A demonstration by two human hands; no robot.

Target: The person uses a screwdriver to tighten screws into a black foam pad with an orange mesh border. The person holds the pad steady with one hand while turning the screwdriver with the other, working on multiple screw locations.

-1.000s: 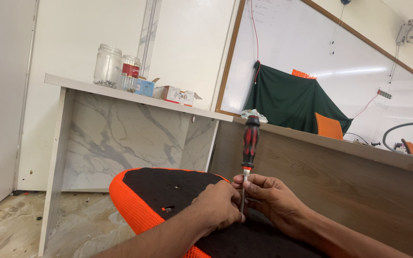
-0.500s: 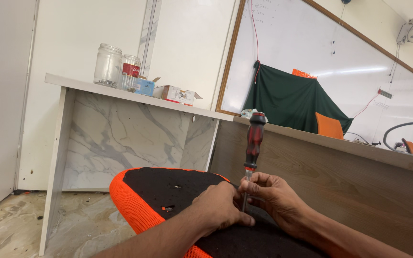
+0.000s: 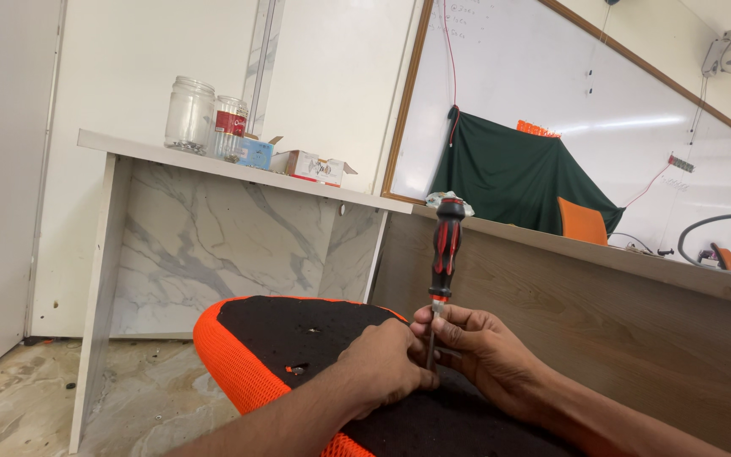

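Note:
A screwdriver (image 3: 447, 245) with a red and black handle stands upright, tip down on a black panel with an orange mesh rim (image 3: 230, 372). My right hand (image 3: 484, 351) grips its metal shaft just below the handle. My left hand (image 3: 387, 364) is closed at the foot of the shaft, pressed against the right hand; what its fingers hold is hidden. Small holes (image 3: 298, 369) show in the black surface to the left of my hands.
A marble-patterned counter (image 3: 213, 237) carries glass jars (image 3: 189, 114) and small boxes (image 3: 306, 163). A wooden desk front (image 3: 602, 313) runs to the right. Behind it are a whiteboard, a green cloth (image 3: 518, 173) and an orange chair back (image 3: 583, 222).
The screwdriver has shifted slightly and stands a little straighter; both hands stay closed around its lower shaft on the panel.

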